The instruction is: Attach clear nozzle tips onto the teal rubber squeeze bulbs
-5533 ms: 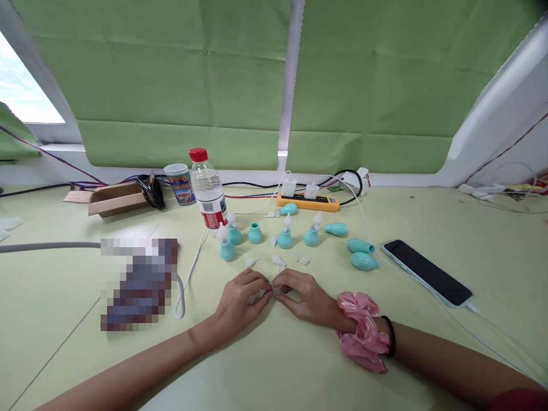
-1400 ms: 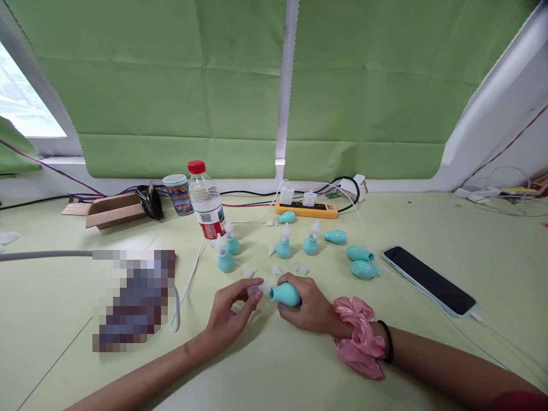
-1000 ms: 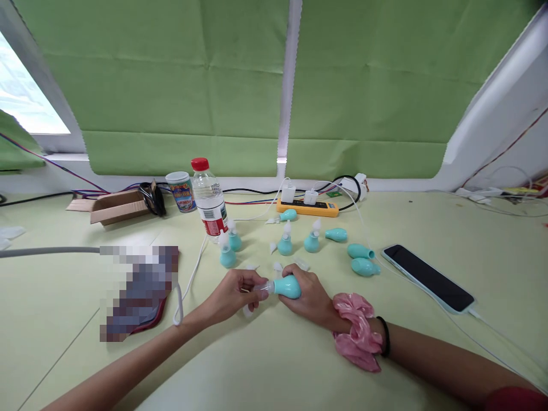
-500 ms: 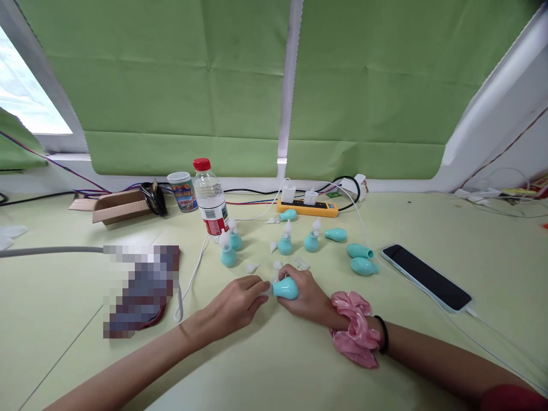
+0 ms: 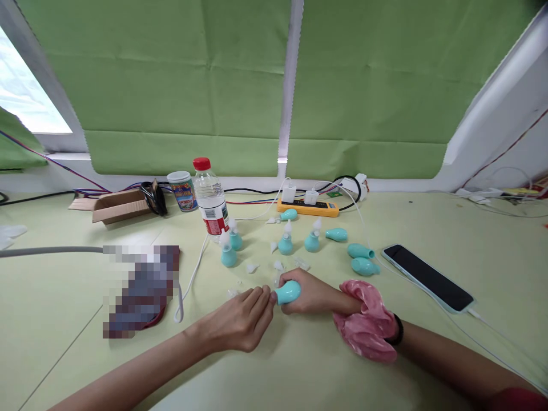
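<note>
Pink, shiny cloth is bunching around the right wrist as a scrunchie (image 5: 366,322), with a black band (image 5: 399,330) sitting just behind it. The right hand (image 5: 302,292) is gripping a teal bulb (image 5: 288,292) just above the pale green table (image 5: 282,377), its narrow neck pointing left. The left hand (image 5: 242,319) is holding its fingers bunched against that neck; they are blocking the view of the mouth, so I cannot tell what, if anything, they are gripping there.

Just past the left hand, small clear pieces (image 5: 232,293) are lying partly hidden, and a white tip (image 5: 252,268) is resting a little farther off. To the left a blurred-out object (image 5: 141,297) is lying near a white cord (image 5: 194,271). To the right, two loose teal bulbs (image 5: 365,266) are lying side by side near a dark-screened phone (image 5: 428,278).

Beyond the hands, four nozzled bulbs (image 5: 312,242) are standing upright; the left pair are covering part of the base of a red-capped bottle (image 5: 213,206). Farther back, a yellow power strip (image 5: 308,206), a printed cup (image 5: 183,191) and an open cardboard box (image 5: 122,209) are lining up before green blinds (image 5: 184,85).
</note>
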{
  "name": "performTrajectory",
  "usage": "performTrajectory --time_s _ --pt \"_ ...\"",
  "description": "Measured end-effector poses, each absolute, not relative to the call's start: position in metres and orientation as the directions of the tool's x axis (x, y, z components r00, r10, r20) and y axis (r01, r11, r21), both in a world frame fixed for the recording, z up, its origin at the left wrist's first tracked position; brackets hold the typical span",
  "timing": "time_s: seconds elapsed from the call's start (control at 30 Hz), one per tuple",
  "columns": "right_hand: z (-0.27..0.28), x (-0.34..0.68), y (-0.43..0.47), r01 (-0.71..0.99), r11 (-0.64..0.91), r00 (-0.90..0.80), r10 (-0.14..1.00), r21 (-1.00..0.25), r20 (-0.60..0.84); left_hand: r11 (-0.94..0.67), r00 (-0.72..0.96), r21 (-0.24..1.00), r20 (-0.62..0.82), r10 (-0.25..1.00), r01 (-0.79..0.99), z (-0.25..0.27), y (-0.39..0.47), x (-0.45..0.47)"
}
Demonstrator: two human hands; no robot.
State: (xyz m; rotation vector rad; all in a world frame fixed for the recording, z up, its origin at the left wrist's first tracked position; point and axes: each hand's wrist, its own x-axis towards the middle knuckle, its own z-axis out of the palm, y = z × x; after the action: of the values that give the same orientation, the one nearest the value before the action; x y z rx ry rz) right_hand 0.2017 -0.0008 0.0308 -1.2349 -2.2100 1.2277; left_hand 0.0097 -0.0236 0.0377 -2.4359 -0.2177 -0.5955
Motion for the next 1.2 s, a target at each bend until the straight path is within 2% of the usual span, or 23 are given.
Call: performTrajectory --time_s 0.13,0.2,0.23,0.3,0.37,0.47,0.5,0.57,0.63,0.7,0.77,0.83,0.87,0.93,1.03,1.1,1.2 --pt "0.034 0.203 -0.001 0.551 0.046 -0.587 0.731 -0.833 -0.348 -0.770 0.900 -0.596 0.430 -0.067 0.227 0.039 -0.025 0.009" --pt "0.035 0.203 -0.001 0.548 -0.032 -0.591 0.692 -0.836 -0.414 -0.813 0.896 -0.538 0.441 -0.046 0.223 0.040 -0.025 0.009" --pt "0.035 0.204 -0.001 0.544 -0.046 -0.592 0.687 -0.838 -0.422 -0.853 0.890 -0.467 0.455 -0.006 0.233 0.041 -0.024 0.009" --pt "0.036 0.204 -0.002 0.520 -0.067 -0.596 0.686 -0.852 -0.417 -0.935 0.855 -0.219 0.501 0.137 0.278 0.042 -0.023 0.009" --pt "0.038 0.203 -0.003 0.447 -0.119 -0.641 0.649 -0.887 -0.410 -0.933 0.761 0.134 0.546 0.350 0.333 0.045 -0.021 0.009" --pt "0.041 0.201 -0.007 0.308 -0.182 -0.737 0.575 -0.934 -0.355 -0.736 0.581 0.594 0.489 0.650 0.325 0.049 -0.021 0.010" --pt "0.043 0.200 -0.008 0.286 -0.173 -0.755 0.565 -0.942 -0.333 -0.657 0.550 0.691 0.436 0.712 0.303 0.050 -0.021 0.011" --pt "0.046 0.200 -0.011 0.294 -0.100 -0.766 0.570 -0.951 -0.296 -0.541 0.534 0.801 0.350 0.770 0.255 0.050 -0.022 0.014" --pt "0.052 0.201 -0.012 0.353 0.069 -0.755 0.609 -0.933 -0.241 -0.492 0.514 0.844 0.330 0.792 0.215 0.050 -0.024 0.016" --pt "0.061 0.207 -0.012 0.432 0.301 -0.741 0.656 -0.850 -0.144 -0.469 0.462 0.862 0.342 0.818 0.192 0.048 -0.025 0.018" --pt "0.073 0.218 -0.008 0.518 0.501 -0.712 0.701 -0.693 -0.025 -0.441 0.417 0.879 0.336 0.844 0.184 0.044 -0.027 0.019" --pt "0.086 0.235 0.001 0.642 0.584 -0.626 0.773 -0.497 0.101 -0.423 0.406 0.887 0.322 0.855 0.187 0.041 -0.029 0.019" --pt "0.092 0.245 0.007 0.738 0.557 -0.544 0.825 -0.381 0.153 -0.416 0.411 0.890 0.314 0.856 0.186 0.039 -0.030 0.019" --pt "0.100 0.269 0.022 0.903 0.385 -0.353 0.918 -0.188 0.182 -0.386 0.428 0.907 0.285 0.858 0.170 0.036 -0.031 0.020" --pt "0.100 0.303 0.045 0.994 0.105 -0.110 0.975 0.034 0.192 -0.307 0.456 0.944 0.221 0.862 0.122 0.034 -0.031 0.022" --pt "0.092 0.318 0.056 0.995 0.026 -0.045 0.979 0.093 0.199 -0.272 0.469 0.956 0.193 0.862 0.107 0.034 -0.029 0.023" --pt "0.079 0.324 0.066 0.991 0.042 -0.062 0.986 0.129 0.157 -0.283 0.482 0.952 0.194 0.854 0.119 0.034 -0.028 0.023"
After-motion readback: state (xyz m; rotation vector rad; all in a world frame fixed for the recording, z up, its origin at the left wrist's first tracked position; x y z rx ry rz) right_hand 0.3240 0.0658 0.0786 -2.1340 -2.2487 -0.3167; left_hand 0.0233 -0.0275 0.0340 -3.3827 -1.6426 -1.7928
